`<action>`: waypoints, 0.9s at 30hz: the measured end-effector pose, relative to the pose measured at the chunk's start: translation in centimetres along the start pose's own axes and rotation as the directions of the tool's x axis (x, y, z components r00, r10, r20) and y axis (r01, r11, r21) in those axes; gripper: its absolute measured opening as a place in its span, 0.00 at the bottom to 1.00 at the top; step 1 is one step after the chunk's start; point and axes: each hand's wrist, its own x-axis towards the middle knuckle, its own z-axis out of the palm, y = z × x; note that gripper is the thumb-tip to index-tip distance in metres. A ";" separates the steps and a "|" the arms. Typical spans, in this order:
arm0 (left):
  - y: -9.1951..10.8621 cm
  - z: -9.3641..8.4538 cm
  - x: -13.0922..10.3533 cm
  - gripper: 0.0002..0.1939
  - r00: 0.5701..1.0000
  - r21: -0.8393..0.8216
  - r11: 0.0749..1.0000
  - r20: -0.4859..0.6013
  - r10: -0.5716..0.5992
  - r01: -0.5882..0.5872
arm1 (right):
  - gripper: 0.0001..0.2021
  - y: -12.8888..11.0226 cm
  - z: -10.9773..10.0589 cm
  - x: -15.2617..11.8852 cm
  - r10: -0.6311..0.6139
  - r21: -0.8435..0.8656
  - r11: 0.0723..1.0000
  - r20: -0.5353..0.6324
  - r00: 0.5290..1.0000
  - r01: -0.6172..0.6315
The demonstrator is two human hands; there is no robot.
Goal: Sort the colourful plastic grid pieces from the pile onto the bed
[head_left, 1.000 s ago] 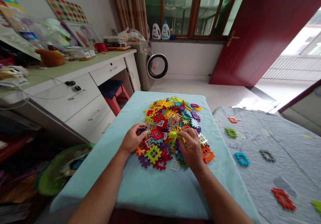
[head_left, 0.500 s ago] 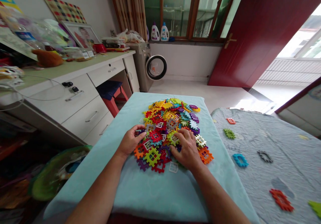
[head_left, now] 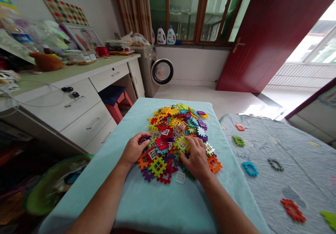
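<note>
On the pale blue towel [head_left: 162, 206] covering the tabletop lies a heap of plastic grid tiles [head_left: 177, 129] — red, yellow, green, purple, orange, white. The left hand [head_left: 133, 149] rests at the heap's near left edge, fingers curled onto the tiles, though whether it pinches one I cannot tell. The right hand [head_left: 196, 157] lies palm-down on the near right side, fingers loosely spread over the pieces, just beside a yellow-green tile [head_left: 182, 143]. A white tile [head_left: 180, 177] sits apart at the near rim. To the right, a grey bedspread [head_left: 288, 164] carries scattered tile shapes — blue, green, red.
</note>
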 end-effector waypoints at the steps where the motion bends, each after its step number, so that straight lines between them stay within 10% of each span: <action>1: -0.1 0.0 0.0 0.21 1.000 -0.004 1.000 -0.006 0.001 -0.001 | 0.25 0.0 0.0 0.0 0.001 0.009 1.000 -0.010 1.000 -0.001; 27: -1.1 -1.0 0.8 0.20 0.946 -0.118 0.993 -0.321 -0.043 0.005 | 0.29 1.0 0.8 -0.1 0.024 0.048 0.999 -0.078 0.997 -0.020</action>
